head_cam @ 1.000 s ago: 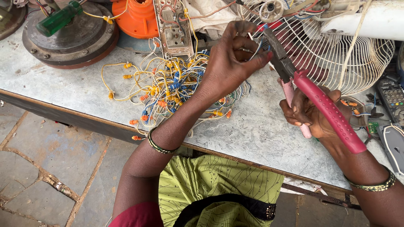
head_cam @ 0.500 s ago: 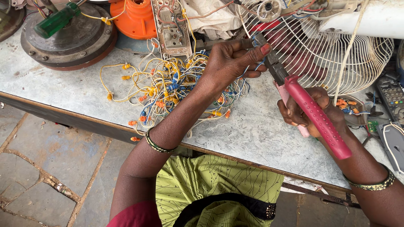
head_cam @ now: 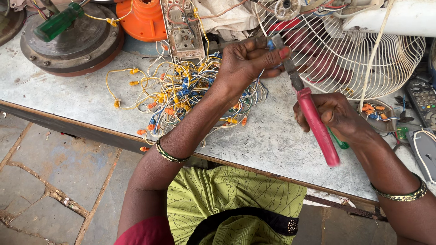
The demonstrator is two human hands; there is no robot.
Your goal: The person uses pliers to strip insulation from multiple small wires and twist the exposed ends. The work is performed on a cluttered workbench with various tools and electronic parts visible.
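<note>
Gripping red-handled pliers [head_cam: 313,119], my right hand [head_cam: 338,115] is wrapped tight round the handles, w/ the metal nose pointing up-left. My left hand [head_cam: 247,61] pinches a thin blue wire end [head_cam: 270,44] between thumb & fingertips, right at the plier nose; I can't tell if the nose is biting the wire. Both hands hover over a grey stone-look worktop [head_cam: 272,140].

Under the left wrist lies 1 tangled bundle of yellow, white & blue wires [head_cam: 175,90] w/ orange and blue caps, too many to count. Just behind it, 1 open switch board [head_cam: 184,31] w/ wiring exposed. Behind the pliers, 1 white wire fan guard [head_cam: 354,54] crowds the space. Far left: 1 round dark motor housing [head_cam: 75,43] w/ 1 green-handled screwdriver [head_cam: 59,22] resting on it; 1 orange plastic part [head_cam: 145,18] beside.

Right of my right hand, a small shallow dish [head_cam: 386,126] holds several orange & blue wire bits. 1 remote control [head_cam: 423,100] at the far right edge. 1 bangle on each wrist.
</note>
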